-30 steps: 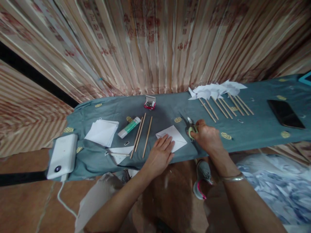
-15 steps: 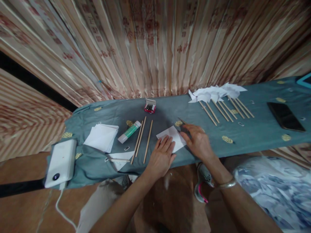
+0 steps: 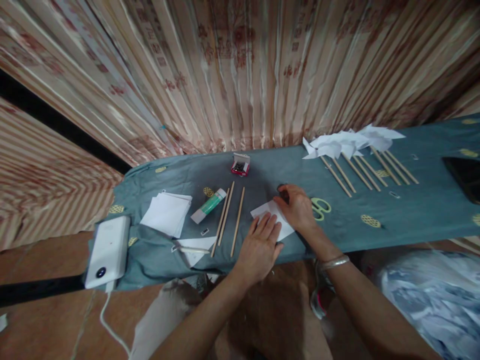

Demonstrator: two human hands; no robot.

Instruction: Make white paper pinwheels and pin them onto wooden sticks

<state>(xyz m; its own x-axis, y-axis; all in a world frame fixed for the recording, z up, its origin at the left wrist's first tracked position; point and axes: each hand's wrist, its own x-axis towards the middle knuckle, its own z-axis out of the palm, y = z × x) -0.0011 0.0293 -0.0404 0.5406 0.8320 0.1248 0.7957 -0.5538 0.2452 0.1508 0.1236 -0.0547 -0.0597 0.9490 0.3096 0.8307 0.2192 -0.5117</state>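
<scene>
My left hand (image 3: 260,247) lies flat on a sheet of white paper (image 3: 262,208), its fingers stretched out. At the paper's right edge is my right hand (image 3: 299,209), with thumb and forefinger curved and a dark gap between them; the thumb touches the paper. The green handles of a pair of scissors (image 3: 320,209) show just right of this hand, which hides the blades. Three loose wooden sticks (image 3: 237,222) lie left of the paper, beside a green-and-white glue stick (image 3: 208,206).
A small red box (image 3: 240,166) of dark pieces stands open at the back. White paper pinwheels (image 3: 348,142) on sticks lie back right. Left are stacked white sheets (image 3: 167,212), a pen (image 3: 193,249) on a paper scrap and a white device (image 3: 107,252). A dark phone (image 3: 465,177) lies far right.
My right hand has curled its fingers and moved in front of the scissors' blades, so that their green handles now show. My left hand stays on the paper. The view has shifted slightly.
</scene>
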